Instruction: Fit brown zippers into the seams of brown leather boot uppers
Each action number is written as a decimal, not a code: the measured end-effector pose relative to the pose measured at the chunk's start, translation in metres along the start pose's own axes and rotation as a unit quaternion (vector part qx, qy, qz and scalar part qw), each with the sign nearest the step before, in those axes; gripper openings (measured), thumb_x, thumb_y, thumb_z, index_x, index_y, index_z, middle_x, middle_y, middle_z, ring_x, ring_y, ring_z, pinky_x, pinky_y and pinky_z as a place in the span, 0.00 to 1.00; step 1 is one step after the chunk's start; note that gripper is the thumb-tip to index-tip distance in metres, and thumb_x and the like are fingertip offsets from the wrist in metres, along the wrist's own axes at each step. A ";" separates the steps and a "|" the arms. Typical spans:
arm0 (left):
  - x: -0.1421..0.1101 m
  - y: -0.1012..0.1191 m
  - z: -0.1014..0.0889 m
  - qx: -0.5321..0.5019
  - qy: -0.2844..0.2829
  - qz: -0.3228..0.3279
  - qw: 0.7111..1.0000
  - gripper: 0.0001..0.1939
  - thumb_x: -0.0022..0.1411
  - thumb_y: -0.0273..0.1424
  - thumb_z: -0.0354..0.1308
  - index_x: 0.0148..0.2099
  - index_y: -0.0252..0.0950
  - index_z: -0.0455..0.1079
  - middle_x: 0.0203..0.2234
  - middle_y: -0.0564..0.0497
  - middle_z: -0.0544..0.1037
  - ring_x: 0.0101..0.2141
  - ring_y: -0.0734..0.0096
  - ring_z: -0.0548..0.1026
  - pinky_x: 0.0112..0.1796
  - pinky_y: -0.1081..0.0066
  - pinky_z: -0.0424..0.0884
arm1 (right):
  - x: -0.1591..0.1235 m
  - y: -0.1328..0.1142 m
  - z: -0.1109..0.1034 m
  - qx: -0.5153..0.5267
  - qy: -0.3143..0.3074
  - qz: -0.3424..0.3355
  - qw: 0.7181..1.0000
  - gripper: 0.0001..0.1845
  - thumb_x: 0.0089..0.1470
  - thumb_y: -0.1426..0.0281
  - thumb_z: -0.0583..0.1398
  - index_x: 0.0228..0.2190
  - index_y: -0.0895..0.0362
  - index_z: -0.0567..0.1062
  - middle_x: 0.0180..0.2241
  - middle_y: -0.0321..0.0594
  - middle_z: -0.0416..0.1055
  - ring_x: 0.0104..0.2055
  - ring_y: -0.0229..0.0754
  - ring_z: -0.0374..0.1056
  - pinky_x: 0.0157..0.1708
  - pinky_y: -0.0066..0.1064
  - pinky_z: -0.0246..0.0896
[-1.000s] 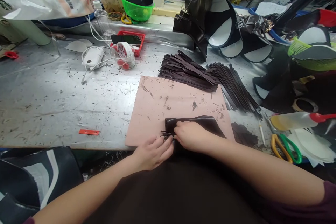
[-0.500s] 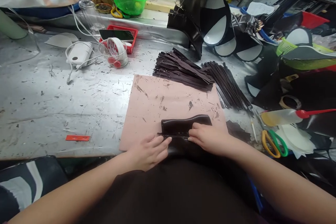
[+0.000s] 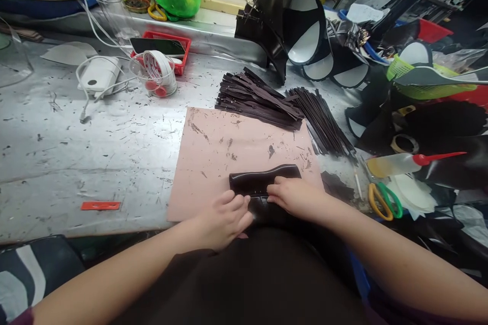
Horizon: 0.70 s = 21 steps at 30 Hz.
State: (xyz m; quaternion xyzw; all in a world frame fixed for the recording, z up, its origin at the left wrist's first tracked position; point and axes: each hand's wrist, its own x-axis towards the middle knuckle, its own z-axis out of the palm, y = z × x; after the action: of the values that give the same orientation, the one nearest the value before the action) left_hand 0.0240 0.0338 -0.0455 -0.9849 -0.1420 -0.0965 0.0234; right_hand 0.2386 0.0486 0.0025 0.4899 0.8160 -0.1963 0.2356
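Our right hand [image 3: 295,195] holds the black leather [image 3: 263,179] in a narrow grip, fingers curled on its lower part. Our left hand [image 3: 229,218] has its fingers bunched close at the leather's lower left; we cannot tell whether anything is pinched between them. A dark seam runs across the leather between our hands. The leather lies on the near part of the pink mat [image 3: 224,147], and its upper edge makes a smooth, wavy fold.

Taking the leather as the dial's centre, we have a loose pile of dark zips [image 3: 259,99] at twelve o'clock, overlapping the mat's far edge, and thin strips [image 3: 320,122] between one and two. At three o'clock lies the squeeze bottle [image 3: 394,165], with the scissors [image 3: 385,202] just below it, handles yellow and green. The orange tag [image 3: 100,205] sits near nine, the white power bank [image 3: 99,76] at ten, and the tape roll [image 3: 163,73] between ten and eleven, touching the red basket [image 3: 183,56]. Farther off, the green basket [image 3: 173,0] stands at eleven.
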 end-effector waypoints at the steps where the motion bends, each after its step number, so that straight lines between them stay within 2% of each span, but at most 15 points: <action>1: 0.002 0.002 0.000 0.005 0.000 0.000 1.000 0.14 0.61 0.39 0.46 0.37 0.34 0.66 0.43 0.41 0.72 0.35 0.63 0.66 0.37 0.65 0.58 | 0.001 0.000 0.000 -0.004 0.003 0.002 1.000 0.13 0.57 0.66 0.50 0.32 0.57 0.73 0.28 0.40 0.66 0.28 0.38 0.67 0.25 0.26 0.53; 5: 0.007 0.008 0.003 0.013 -0.006 0.005 1.000 0.14 0.62 0.36 0.45 0.44 0.33 0.64 0.48 0.41 0.69 0.32 0.64 0.66 0.33 0.65 0.58 | 0.003 -0.002 0.001 -0.013 0.005 0.000 1.000 0.13 0.57 0.66 0.51 0.31 0.57 0.73 0.27 0.39 0.67 0.26 0.38 0.66 0.24 0.26 0.51; 10: 0.011 0.010 0.006 0.000 -0.008 0.005 1.000 0.10 0.61 0.30 0.44 0.40 0.32 0.64 0.44 0.41 0.71 0.37 0.62 0.67 0.35 0.65 0.59 | 0.004 -0.002 0.001 -0.031 0.009 -0.004 0.999 0.13 0.57 0.65 0.51 0.31 0.56 0.73 0.27 0.39 0.66 0.26 0.38 0.66 0.23 0.26 0.50; 15: 0.017 0.008 0.004 -0.010 -0.005 0.010 1.000 0.13 0.62 0.31 0.44 0.46 0.32 0.63 0.48 0.42 0.69 0.34 0.65 0.67 0.33 0.66 0.60 | 0.004 0.002 0.002 -0.028 0.009 -0.015 0.999 0.14 0.57 0.65 0.50 0.31 0.56 0.73 0.27 0.39 0.66 0.26 0.38 0.67 0.23 0.27 0.51; 18: 0.019 0.008 0.005 -0.011 0.003 0.002 1.000 0.11 0.61 0.29 0.45 0.43 0.33 0.64 0.46 0.44 0.71 0.33 0.67 0.67 0.35 0.66 0.60 | 0.004 0.003 0.002 -0.014 0.008 -0.015 1.000 0.13 0.57 0.65 0.51 0.31 0.56 0.73 0.28 0.39 0.67 0.27 0.39 0.68 0.24 0.27 0.53; 21: 0.020 0.011 0.008 -0.002 0.009 0.002 1.000 0.08 0.60 0.27 0.46 0.40 0.32 0.65 0.42 0.44 0.73 0.36 0.65 0.68 0.39 0.66 0.59 | 0.006 -0.002 0.003 -0.035 0.016 -0.004 0.999 0.13 0.57 0.65 0.51 0.31 0.59 0.73 0.28 0.42 0.69 0.29 0.42 0.69 0.26 0.28 0.56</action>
State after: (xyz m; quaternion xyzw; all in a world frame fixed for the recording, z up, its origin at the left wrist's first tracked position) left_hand 0.0474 0.0297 -0.0498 -0.9844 -0.1392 -0.1053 0.0233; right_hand 0.2354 0.0503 -0.0032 0.4815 0.8279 -0.1605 0.2386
